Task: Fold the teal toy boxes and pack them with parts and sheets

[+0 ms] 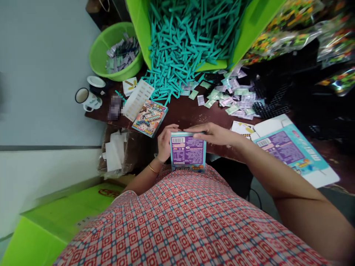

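Observation:
A small carton (188,153) stands upright against my lap, its purple and light-blue printed face with a barcode turned toward me. My left hand (165,142) is closed round its left side, the fingertips reaching over the top corner. Along the top edge lies my right hand (206,133), with straight fingers across the top and the thumb over the printed face, so the edge sits between them. What the carton contains is hidden. Just beyond my left hand, a colourful printed box (150,118) rests at the table edge, beside a strip sheet of pale stickers (138,99).
A green bin (138,29) spills teal plastic sticks (177,48) onto the table. Small sachets (235,96) lie in a heap, with more in a green basin (97,59). A flattened carton (294,151) is at right, an enamel mug (90,101) at left.

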{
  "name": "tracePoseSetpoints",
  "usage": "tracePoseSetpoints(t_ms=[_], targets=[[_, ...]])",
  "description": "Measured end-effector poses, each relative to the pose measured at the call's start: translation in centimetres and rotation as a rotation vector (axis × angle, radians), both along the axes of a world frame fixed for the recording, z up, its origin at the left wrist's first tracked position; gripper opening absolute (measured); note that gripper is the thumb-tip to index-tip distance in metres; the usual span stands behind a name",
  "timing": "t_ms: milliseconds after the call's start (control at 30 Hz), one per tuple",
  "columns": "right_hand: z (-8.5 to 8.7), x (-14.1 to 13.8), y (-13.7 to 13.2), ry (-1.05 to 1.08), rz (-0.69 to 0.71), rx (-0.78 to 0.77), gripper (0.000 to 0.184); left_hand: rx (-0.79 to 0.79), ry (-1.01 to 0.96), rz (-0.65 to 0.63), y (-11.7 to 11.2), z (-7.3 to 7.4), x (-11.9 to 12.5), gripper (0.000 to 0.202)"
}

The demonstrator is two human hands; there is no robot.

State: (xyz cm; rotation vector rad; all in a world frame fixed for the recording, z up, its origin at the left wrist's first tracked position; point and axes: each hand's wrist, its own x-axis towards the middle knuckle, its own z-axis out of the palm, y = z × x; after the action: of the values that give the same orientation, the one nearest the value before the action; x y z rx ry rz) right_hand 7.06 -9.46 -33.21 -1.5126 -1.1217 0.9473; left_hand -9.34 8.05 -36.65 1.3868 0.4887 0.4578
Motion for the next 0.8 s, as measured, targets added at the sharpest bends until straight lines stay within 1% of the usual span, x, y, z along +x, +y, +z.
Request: tracePoseSetpoints(t_ms=[67, 100, 200, 233, 267, 333, 367, 400, 433, 467, 533, 600, 633, 700, 733, 767, 800], targets=[[-0.1, -0.5, -0.7, 0.019, -0.058, 0.015, 0.045, 0.229, -0.025, -0.025, 0.5, -0.5, -0.6, 0.046], [-0.6, -0.9, -1.0, 0.027, -0.093, 0.018, 0.043, 0.305, -0.029, -0.058, 0.8, -0.8, -0.8, 0.043], [-2.8, -2.0, -1.5, 0.037, -0.151, 0.016, 0.038, 0.395, 0.005, -0.212, 1.5, -1.2, -1.2, 0.038], [-3.6, -2.4, -1.5, 0.029, -0.197, 0.028, 0.039, 0.414, 0.011, -0.239, 1.7, -1.2, -1.2, 0.038], [-4.2, -2.8, -1.5, 0.02, -0.267, 0.047, 0.041, 0.441, 0.011, -0.235, 1.8, -1.2, -1.1, 0.039], [-4.8, -3.5, -1.4, 0.031, -0.419, 0.087, 0.05, 0.513, -0.014, -0.143, 2.2, -0.9, -0.7, 0.041], [-4.5, -3.7, -1.3, 0.053, -0.463, 0.101, 0.055, 0.547, -0.035, -0.074, 2.4, -0.6, -0.3, 0.042], [-4.0, -3.9, -1.2, 0.073, -0.479, 0.107, 0.058, 0.575, -0.054, -0.008, 2.8, -0.4, 0.3, 0.042], [-3.2, -4.0, -1.1, 0.065, -0.481, 0.11, 0.058, 0.599, -0.074, 0.048, 3.2, -0.1, 0.9, 0.042], [-2.1, -4.1, -0.9, 0.014, -0.493, 0.115, 0.057, 0.62, -0.096, 0.093, 3.7, 0.3, 1.6, 0.041], [-0.1, -4.5, -0.1, -0.222, -0.583, 0.123, 0.055, 0.657, -0.146, 0.165, 4.5, 0.9, 3.0, 0.04], [1.0, -5.4, 1.2, -0.519, -0.657, 0.084, 0.063, 0.697, -0.203, 0.226, 5.1, 1.3, 4.0, 0.04], [1.0, -6.0, 2.0, -0.637, -0.648, 0.044, 0.068, 0.724, -0.221, 0.245, 5.1, 1.4, 4.3, 0.04], [0.0, -6.9, 3.1, -0.776, -0.554, -0.042, 0.072, 0.807, -0.216, 0.218, 4.7, 1.2, 4.3, 0.039], [-0.9, -7.0, 3.3, -0.801, -0.493, -0.062, 0.069, 0.866, -0.193, 0.173, 4.3, 1.0, 4.2, 0.039], [-1.8, -6.6, 2.9, -0.802, -0.447, -0.066, 0.061, 0.931, -0.157, 0.111, 3.6, 0.6, 4.0, 0.04], [-2.8, -5.7, 2.1, -0.789, -0.439, -0.065, 0.051, 0.997, -0.111, 0.033, 2.8, 0.1, 3.7, 0.04]])
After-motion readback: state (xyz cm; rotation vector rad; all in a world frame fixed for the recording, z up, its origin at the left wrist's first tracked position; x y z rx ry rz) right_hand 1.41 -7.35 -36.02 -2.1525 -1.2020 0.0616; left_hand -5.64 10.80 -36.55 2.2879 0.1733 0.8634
